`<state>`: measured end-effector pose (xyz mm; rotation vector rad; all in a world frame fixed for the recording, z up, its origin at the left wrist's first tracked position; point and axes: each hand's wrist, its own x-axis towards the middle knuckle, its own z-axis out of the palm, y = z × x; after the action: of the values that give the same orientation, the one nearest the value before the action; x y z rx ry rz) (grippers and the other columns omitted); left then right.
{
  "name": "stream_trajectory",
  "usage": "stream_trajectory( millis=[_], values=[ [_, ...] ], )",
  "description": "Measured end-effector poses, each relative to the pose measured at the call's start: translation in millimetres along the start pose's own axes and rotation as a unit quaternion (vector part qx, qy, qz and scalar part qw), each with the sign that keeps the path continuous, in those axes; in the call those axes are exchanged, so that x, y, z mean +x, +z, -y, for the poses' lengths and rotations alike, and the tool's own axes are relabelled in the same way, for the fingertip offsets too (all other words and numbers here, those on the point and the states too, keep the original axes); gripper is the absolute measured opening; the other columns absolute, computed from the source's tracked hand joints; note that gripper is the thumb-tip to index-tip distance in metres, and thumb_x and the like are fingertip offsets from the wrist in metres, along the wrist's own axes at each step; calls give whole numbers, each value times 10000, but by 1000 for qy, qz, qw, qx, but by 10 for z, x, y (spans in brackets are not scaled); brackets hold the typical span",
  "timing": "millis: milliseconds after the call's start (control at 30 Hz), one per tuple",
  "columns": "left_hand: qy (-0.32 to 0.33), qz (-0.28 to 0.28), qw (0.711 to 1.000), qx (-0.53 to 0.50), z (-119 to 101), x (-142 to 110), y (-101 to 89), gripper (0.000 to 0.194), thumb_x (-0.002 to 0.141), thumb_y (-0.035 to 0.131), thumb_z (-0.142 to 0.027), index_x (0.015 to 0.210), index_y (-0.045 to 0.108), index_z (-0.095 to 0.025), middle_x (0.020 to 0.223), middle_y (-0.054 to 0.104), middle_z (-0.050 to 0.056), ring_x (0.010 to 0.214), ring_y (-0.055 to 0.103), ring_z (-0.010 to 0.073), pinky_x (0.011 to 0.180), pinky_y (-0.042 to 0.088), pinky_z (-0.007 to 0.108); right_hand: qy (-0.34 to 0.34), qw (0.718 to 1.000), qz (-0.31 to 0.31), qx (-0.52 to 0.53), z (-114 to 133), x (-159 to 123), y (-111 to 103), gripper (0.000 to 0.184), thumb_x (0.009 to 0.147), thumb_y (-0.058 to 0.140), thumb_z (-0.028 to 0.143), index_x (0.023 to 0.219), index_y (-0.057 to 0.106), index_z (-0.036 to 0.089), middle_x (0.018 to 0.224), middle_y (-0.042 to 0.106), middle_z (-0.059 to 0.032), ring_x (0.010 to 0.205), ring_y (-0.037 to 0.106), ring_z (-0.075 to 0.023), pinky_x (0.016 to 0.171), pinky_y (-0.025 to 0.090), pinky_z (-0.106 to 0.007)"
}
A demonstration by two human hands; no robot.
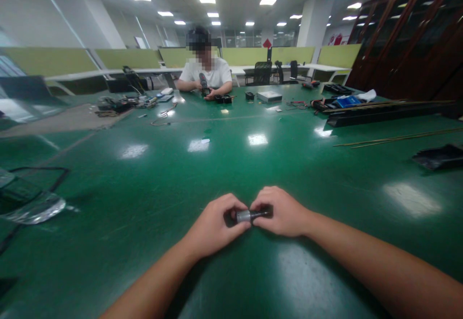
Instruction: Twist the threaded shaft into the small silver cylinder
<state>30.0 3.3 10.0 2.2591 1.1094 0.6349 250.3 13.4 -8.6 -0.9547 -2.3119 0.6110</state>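
Both of my hands hold one small cylindrical piece [243, 216], silver in its middle and black toward its ends, lying level just above the green table [173, 174]. My left hand [219, 221] is curled around the silver and left part, thumb below and fingers above. My right hand [280, 211] pinches the narrower black part at the right end. The fingertips of the two hands nearly meet. Fingers cover parts of the piece, and its exact kind cannot be made out.
Across the table a person [206, 71] in a white shirt holds a power drill [203, 83]. A clear container [32, 206] stands at the left. Black channel pieces [379, 115] and thin rods [398, 138] lie at the right. Electronic parts [115, 104] are piled at the far left.
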Motion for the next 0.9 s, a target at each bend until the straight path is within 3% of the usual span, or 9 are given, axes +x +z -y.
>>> stream_trajectory(
  millis=[900],
  values=[
    [-9, 1, 1000, -6, -2, -14, -8, 168, 751, 744, -201, 896, 664, -173, 832, 622, 17, 768, 589, 165, 691, 446, 260, 0, 1000, 22, 3, 4, 1, -19, 73, 751, 724, 189, 822, 705, 191, 762, 695, 2, 766, 617, -164, 806, 405, -316]
  ],
)
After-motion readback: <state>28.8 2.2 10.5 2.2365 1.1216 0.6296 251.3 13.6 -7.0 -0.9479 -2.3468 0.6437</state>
